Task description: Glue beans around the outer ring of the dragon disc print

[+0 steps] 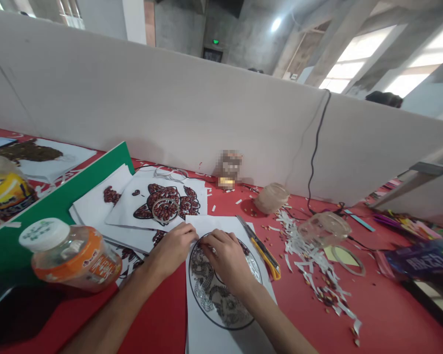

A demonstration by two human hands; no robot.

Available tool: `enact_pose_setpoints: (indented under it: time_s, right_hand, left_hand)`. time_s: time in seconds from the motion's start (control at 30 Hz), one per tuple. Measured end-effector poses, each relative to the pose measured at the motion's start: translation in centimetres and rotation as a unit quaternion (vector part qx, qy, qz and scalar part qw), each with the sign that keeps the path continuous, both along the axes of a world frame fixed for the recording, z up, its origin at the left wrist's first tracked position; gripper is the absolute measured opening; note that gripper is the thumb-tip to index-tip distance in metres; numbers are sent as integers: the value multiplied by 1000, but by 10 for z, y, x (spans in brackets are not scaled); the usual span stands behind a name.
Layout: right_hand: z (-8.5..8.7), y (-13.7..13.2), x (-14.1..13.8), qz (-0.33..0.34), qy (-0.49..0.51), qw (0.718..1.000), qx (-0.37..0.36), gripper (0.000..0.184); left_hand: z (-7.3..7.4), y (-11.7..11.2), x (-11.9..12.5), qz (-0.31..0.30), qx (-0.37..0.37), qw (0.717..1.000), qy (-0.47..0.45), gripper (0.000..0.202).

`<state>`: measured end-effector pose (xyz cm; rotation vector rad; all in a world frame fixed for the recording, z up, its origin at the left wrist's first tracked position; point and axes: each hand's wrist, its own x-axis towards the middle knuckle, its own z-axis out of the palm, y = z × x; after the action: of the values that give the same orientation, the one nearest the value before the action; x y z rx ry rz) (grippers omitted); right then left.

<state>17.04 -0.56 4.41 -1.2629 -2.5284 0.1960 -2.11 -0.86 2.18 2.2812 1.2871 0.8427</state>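
A red tabletop [158,300] carries a green board [70,196] at left, paper shreds [299,241] and scattered seeds at right. A white partition [170,108] backs it; beyond are grey concrete walls, a green lit sign [215,42] and bright windows [358,59] at right.

The round picture [231,314] lies on a white sheet [199,339] in front of the person — a dark ring around a grey, partly shiny dragon-like pattern, with dark reddish pieces along its upper right. The left hand [175,246] has its fingers bunched at the ring's upper left; the right hand [227,260] curls down over the upper part. Whether either pinches anything, I cannot tell. A yellow utility knife [264,250] lies just right of the ring.

Containers: a yellow-labelled jar [7,194], contents unclear; an orange-labelled jar [77,255] with a white lid, contents also unclear; then a cloudy cup [271,198] and a clear jar [325,228] — what they hold is indistinct.
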Motion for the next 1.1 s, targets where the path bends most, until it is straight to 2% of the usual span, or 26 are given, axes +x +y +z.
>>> enact_pose_setpoints:
  time_s: [0.2, 0.4, 0.57, 0.7, 0.8, 0.87, 0.97, 1.03, 1.1]
  right_hand:
    - [1, -7, 8, 20, 17, 1000, 18, 28]
    - [1, -20, 7, 50, -109, 988, 99, 41]
    - [4, -21, 8, 39, -138, 987, 68, 52]
    - [10, -24, 6, 30, -137, 990, 30, 56]
    - [17, -30, 16, 18, -96, 995, 17, 66]
    - [19, -34, 40, -27, -10, 999, 19, 64]
    - [14, -39, 107, -151, 137, 978, 35, 37]
    - [9, -43, 160, -260, 154, 952, 40, 29]
    - [4, -46, 202, -320, 118, 940, 16, 31]
  left_hand:
    - [-1, 0, -1, 12, -1, 1000, -12, 39]
    - [1, -1, 1, 23, -5, 1000, -15, 38]
    - [0, -1, 0, 27, 11, 999, -16, 34]
    - [-8, 0, -2, 23, 25, 999, -14, 32]
    - [-16, 2, -4, 17, 38, 999, -24, 31]
    - [-19, 2, -5, 15, 44, 998, -35, 30]
    - [-20, 2, -6, 14, 49, 997, -50, 28]
    - [-20, 2, -5, 16, 51, 997, -56, 27]
    - [-19, 2, -5, 18, 53, 997, -56, 26]
